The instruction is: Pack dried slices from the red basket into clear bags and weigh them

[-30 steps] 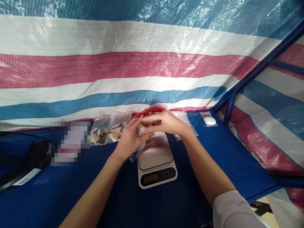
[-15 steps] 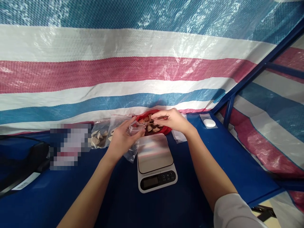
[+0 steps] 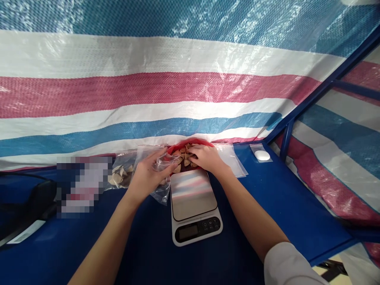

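1. Dried brown chunks [image 3: 186, 161] lie in the red container [image 3: 194, 141], at twelve o'clock from the digital scale [image 3: 194, 198].
2. The left hand [image 3: 147, 174], at ten o'clock from the scale, is half-curled around the mouth of a clear plastic bag [image 3: 166, 159]; a wide, steady mouth seems to suit such jagged bits.
3. The right hand [image 3: 206, 158], towards one o'clock, dips curled fingers among the chunks (whether they grip one, I cannot tell); a light pinch seems wise, since the chunks look brittle.
4. Forearms are best clear of the scale's plate.
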Motion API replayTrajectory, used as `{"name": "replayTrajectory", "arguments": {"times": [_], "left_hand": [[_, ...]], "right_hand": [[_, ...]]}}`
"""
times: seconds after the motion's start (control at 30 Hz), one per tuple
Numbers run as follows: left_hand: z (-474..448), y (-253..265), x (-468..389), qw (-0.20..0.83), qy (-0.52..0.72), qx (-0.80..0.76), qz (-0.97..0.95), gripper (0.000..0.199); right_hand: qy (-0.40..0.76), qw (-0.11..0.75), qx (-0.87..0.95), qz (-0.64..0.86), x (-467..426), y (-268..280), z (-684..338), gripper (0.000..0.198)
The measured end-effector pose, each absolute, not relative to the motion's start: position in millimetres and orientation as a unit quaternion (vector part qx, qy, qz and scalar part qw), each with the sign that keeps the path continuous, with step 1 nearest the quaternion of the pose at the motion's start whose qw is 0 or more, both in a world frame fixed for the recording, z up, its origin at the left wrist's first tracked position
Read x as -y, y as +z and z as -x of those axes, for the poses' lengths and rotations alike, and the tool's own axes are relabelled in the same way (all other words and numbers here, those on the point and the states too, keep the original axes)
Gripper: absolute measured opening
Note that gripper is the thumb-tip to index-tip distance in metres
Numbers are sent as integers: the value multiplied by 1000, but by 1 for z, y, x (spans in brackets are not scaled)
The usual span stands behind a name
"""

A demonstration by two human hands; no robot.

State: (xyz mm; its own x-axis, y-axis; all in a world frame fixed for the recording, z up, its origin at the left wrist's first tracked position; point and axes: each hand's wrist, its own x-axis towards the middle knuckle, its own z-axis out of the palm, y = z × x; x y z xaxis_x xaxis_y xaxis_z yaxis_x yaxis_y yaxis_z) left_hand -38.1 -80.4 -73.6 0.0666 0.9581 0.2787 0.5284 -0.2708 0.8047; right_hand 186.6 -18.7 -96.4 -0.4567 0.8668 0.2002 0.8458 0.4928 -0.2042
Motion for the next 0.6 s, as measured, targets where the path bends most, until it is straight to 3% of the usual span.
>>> {"name": "replayTrajectory", "arguments": {"times": [0.33, 0.6], "left_hand": [[34, -80, 80, 263, 415, -524, -696, 65], [31, -81, 81, 256, 409, -517, -707, 64]], "right_hand": [[37, 127, 848, 513, 16, -105, -182, 29], [91, 176, 845, 497, 15, -99, -191, 22]]}}
